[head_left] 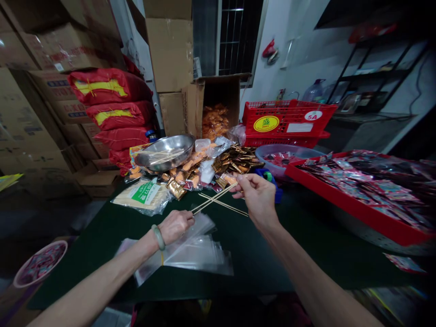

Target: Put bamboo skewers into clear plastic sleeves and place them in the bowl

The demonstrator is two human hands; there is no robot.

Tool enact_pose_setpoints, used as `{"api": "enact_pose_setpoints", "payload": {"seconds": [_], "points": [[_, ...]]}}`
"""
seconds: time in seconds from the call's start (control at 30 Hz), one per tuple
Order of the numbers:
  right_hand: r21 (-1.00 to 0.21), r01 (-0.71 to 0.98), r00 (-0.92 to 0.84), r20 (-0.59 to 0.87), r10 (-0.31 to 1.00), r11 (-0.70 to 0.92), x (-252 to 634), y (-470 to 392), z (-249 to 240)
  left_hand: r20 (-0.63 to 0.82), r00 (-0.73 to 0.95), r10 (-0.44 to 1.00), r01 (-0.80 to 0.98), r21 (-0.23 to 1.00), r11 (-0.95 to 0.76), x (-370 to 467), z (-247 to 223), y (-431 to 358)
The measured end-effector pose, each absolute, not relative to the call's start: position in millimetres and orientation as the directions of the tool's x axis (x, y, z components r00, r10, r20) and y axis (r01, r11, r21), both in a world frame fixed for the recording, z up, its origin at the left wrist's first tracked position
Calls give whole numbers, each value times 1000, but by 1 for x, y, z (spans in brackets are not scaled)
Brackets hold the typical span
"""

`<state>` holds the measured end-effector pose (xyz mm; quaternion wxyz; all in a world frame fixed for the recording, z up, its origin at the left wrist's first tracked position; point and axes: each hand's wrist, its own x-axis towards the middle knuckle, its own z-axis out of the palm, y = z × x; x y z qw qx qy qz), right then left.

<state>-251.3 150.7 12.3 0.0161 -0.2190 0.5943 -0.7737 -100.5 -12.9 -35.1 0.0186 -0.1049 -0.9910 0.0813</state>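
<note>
Thin wooden skewers [215, 198] slant between my two hands over the green table. My left hand [176, 225], with a pale bangle at the wrist, is closed around their lower end. The fingers of my right hand [254, 193] pinch the upper end. Beneath them, a few more skewers [229, 206] lie crosswise on the tabletop. Clear plastic bags [200, 256], bound with a yellow band, lie fanned out under and beside my left hand. A packet of skewers with a green label [143, 194] rests farther left.
A metal bowl [166, 152] with skewers stands at the back, near gold-wrapped packets [238, 159] and orange pieces in clear wrap. At right, a red-rimmed tray [361, 206] holds many sachets. Behind are a red crate [288, 120] and a cardboard box [192, 109].
</note>
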Motion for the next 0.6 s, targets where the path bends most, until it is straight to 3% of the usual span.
{"api": "enact_pose_setpoints", "payload": {"seconds": [0.37, 0.6], "points": [[-969, -207, -860, 246, -448, -136, -258, 140, 0, 61, -967, 246, 234, -158, 959, -99, -28, -12], [-975, -206, -801, 219, -557, -86, -236, 116, -29, 40, -966, 255, 239, -233, 942, -102, -11, -8]]}}
